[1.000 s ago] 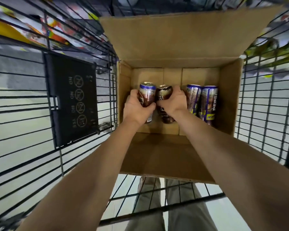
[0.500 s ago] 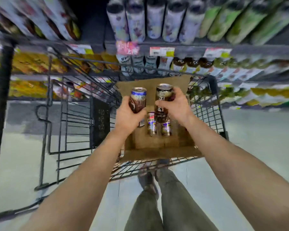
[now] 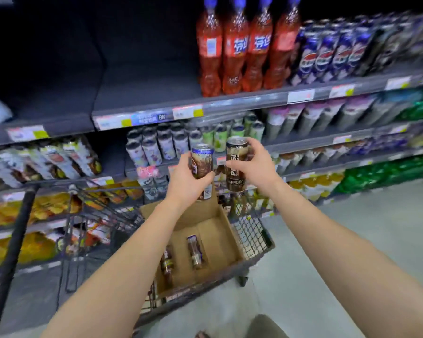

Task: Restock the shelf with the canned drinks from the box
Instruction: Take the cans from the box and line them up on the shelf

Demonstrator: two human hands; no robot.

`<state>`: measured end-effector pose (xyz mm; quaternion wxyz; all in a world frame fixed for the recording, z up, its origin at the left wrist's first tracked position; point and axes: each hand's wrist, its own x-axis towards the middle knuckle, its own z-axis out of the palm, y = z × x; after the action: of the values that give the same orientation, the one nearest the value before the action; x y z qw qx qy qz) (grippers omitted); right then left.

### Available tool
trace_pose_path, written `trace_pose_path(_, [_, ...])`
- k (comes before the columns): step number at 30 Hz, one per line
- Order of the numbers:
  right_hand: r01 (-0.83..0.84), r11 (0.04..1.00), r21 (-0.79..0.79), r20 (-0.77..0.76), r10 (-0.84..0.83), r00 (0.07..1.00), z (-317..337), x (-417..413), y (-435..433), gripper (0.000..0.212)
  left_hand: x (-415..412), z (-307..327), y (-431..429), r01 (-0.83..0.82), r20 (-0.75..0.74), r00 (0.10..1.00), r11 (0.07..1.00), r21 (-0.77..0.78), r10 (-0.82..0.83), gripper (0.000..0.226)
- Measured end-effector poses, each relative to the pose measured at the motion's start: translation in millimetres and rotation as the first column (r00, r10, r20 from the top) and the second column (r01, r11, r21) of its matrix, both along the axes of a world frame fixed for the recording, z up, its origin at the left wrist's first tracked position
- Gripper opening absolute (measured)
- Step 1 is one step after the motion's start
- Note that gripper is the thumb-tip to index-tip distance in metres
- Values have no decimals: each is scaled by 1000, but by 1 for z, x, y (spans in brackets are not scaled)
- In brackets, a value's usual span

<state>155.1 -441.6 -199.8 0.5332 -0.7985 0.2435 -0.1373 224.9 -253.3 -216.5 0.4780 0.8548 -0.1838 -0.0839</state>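
Holding the left can [image 3: 204, 162] in the left hand [image 3: 185, 184] and the right can [image 3: 235, 167] in the right hand [image 3: 255, 164], the person has fingers [image 3: 249, 148] wrapped round each one. Both are in the middle of the frame, above the box [image 3: 220, 228]. Best to keep them standing up, lift them to the bare shelf [image 3: 142, 93] at upper middle, and set them down one by one, labels out. Two more cans [image 3: 193, 251] are in the box.

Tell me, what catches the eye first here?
Two hands meet at centre: the left hand grips a blue-rimmed can, the right hand a dark Pepsi can. Above them, tall red bottles stand on the upper shelf; below, a cardboard box in the trolley holds two more cans.
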Motion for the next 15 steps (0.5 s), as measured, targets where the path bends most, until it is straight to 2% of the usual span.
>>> trace_pose_path(2, [28,999,-26,25,-28,999,25,-13,-24,101,-9,21,-25,45,33,998,999,-23,-44,77])
trace_pose_path(5, [48,997,-62,83,-43,996,60,-37,-62,93,-21,50,-66,92,55,994,995,-33,-90,89])
trace_pose_path(7, [71,995,-74,113,-63,992,78,-57,-92,87,-33,70,-97,119,69,991,992,-43,-116,87])
trace_pose_path(11, [126,987,-99,143,-111,983,106,-101,-159,91,-65,103,-163,129,131,984,988,-84,-117,73])
trace_pose_path(15, [146,983,-116,171,-125,977,126,-145,-227,93,-99,130,-230,127,154,982,984,-127,-107,71])
